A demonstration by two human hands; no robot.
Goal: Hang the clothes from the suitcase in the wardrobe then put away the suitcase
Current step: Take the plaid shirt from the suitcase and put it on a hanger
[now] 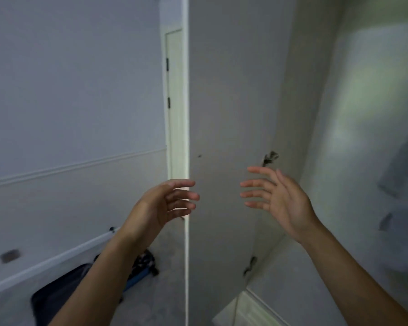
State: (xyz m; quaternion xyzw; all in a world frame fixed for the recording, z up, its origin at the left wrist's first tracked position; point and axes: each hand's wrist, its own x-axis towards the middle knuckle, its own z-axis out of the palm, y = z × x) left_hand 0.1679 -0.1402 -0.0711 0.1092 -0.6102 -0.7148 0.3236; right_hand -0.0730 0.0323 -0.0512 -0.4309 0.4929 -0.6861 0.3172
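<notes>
Both hands raised and empty at the door's edge.
Left hand (pixel 161 205) and right hand (pixel 283 200) had fingers spread and relaxed, holding nothing, with the upright door (pixel 222 90) edge between them. The suitcase (pixel 57 297) lay on the floor well below and left of the left fingers, nearer that hand. A blurred grey garment (pixel 403 165) seemingly hung right of the right fingers.

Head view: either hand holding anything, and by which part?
Nothing held: left hand and right hand are both empty, fingers spread and loose.
</notes>
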